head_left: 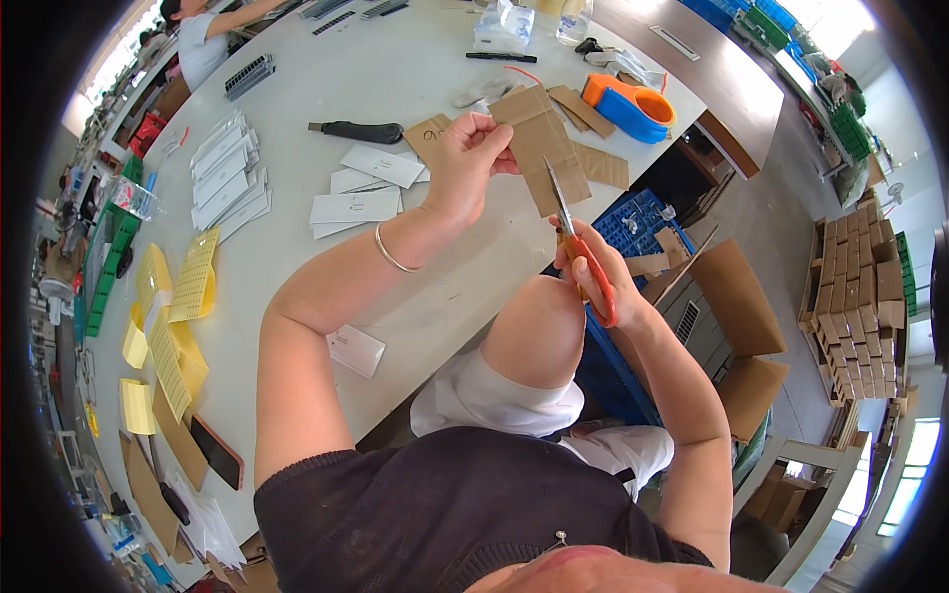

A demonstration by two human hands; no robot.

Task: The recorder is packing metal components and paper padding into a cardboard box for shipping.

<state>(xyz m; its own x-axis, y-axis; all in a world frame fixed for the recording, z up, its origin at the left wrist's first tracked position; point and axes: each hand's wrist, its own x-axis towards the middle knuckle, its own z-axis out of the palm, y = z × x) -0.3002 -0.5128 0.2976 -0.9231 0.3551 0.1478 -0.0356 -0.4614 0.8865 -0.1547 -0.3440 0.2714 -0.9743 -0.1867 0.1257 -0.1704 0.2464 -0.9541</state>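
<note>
My left hand (473, 158) pinches the left edge of a brown cardboard piece (539, 138), held up above the table. In my right hand (598, 265) are orange-handled scissors (604, 296), gripped by the handles. Their blades point up and overlap the lower part of the cardboard; whether they cut into it I cannot tell. Behind the cardboard lie more brown pieces (601, 166) on the table. An orange and blue tape dispenser (633, 107) stands just beyond them. Left of my left hand is a black-handled cutter (358, 130), near several white cards (381, 166).
Stacks of white cards (229, 178) and yellow label sheets (188, 282) lie on the white table (287, 267). A phone (215, 450) rests near its left front. An open carton (732, 296) and blue crate (633, 225) stand at my right. Another person (203, 44) works far left.
</note>
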